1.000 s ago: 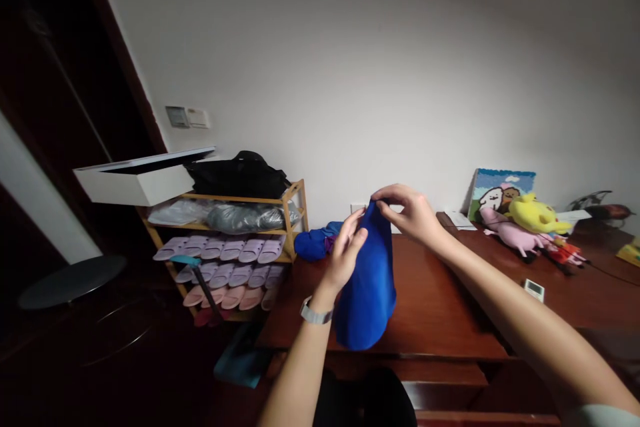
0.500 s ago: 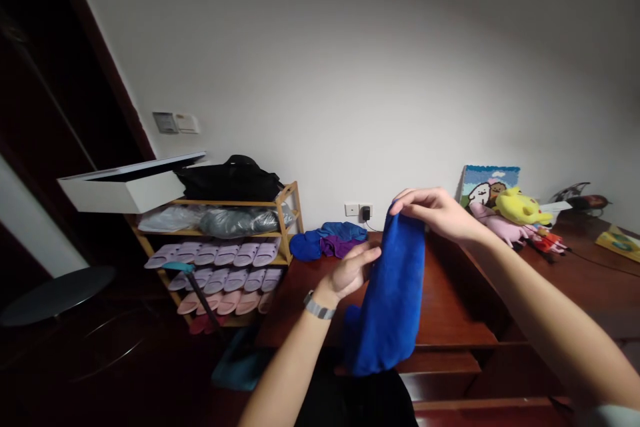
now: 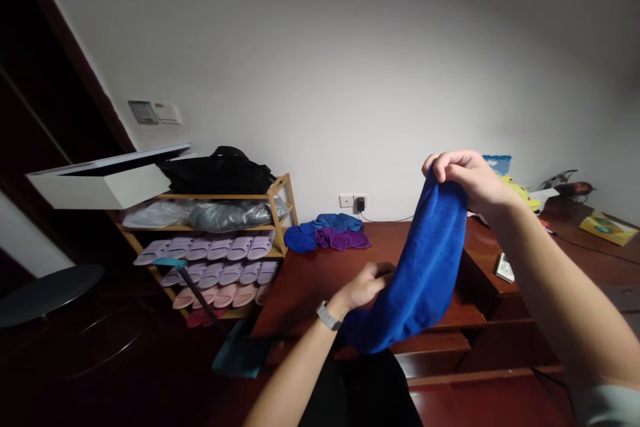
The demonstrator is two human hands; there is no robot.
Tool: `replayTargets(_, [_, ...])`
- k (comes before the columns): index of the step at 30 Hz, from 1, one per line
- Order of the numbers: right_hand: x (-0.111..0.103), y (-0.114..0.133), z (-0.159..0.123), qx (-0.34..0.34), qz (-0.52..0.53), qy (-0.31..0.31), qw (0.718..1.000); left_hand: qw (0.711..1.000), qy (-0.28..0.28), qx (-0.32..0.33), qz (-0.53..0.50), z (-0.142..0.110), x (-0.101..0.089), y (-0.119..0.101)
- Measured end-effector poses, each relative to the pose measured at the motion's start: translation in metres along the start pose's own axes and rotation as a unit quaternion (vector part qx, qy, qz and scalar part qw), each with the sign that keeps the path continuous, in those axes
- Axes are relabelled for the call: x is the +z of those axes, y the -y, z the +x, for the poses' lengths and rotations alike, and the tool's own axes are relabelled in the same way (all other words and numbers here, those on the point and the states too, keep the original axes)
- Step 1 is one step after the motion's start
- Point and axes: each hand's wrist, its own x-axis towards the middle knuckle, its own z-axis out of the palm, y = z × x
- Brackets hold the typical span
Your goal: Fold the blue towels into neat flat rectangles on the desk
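Note:
A bright blue cloth (image 3: 420,267) hangs in the air over the dark red wooden desk (image 3: 310,280). My right hand (image 3: 467,177) is raised and pinches the cloth's top edge in closed fingers. My left hand (image 3: 367,283), with a watch on the wrist, sits lower and grips the cloth's side near its bottom; part of its fingers is hidden behind the fabric.
More blue and purple cloths (image 3: 327,235) lie at the desk's back by a wall socket (image 3: 353,201). A wooden rack (image 3: 220,253) with several slippers stands left. A white box (image 3: 100,180) and black bag (image 3: 220,173) top it. Plush toys (image 3: 520,190) and a remote (image 3: 504,268) lie on the right.
My right hand has lifted the cloth's top edge up and to the right. My left hand has slid down along the cloth to its lower part. The view has turned a little left.

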Motion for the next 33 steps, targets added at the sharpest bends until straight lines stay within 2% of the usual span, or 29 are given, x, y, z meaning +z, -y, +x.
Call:
replayTargets(4, [-0.012,0.007,-0.005,0.008,-0.003,0.008,1.000,0.984,-0.132,0.047,0.108,-0.003,-0.013,-0.007])
replayTargets(5, [-0.016,0.009,-0.007,0.007,-0.009,0.000,1.000,0.978,-0.149,0.047,0.140,-0.006,-0.017,-0.005])
replayTargets(7, [-0.022,0.011,-0.011,0.009,-0.018,-0.034,0.999,0.970,-0.123,0.031,0.207,-0.013,-0.021,0.003])
replayTargets(11, [-0.034,0.011,-0.016,0.026,0.010,-0.138,0.990,0.954,0.003,-0.035,0.297,-0.034,-0.009,0.040])
replayTargets(14, [-0.041,0.011,-0.020,0.039,0.030,-0.200,0.979,0.942,-0.008,-0.085,0.324,-0.048,-0.003,0.074])
replayTargets(17, [-0.050,0.012,-0.025,0.056,0.004,-0.239,0.969,0.924,-0.018,-0.111,0.365,-0.060,-0.010,0.111])
replayTargets(21, [-0.064,0.010,-0.035,0.033,-0.057,-0.259,0.964,0.949,-0.020,-0.156,0.274,-0.078,-0.026,0.165])
replayTargets(24, [-0.076,0.005,-0.045,0.026,-0.119,-0.273,0.954,0.959,-0.064,-0.162,0.221,-0.091,-0.043,0.190])
replayTargets(26, [-0.084,0.000,-0.053,0.026,-0.173,-0.297,0.939,0.959,-0.095,-0.158,0.215,-0.100,-0.061,0.195])
replayTargets(30, [-0.104,-0.012,-0.071,0.033,-0.311,-0.333,0.889,0.952,-0.185,-0.142,0.200,-0.119,-0.109,0.185])
replayTargets(33, [-0.122,-0.035,-0.086,0.081,-0.388,-0.298,0.868,0.937,-0.248,-0.137,0.205,-0.133,-0.148,0.170])
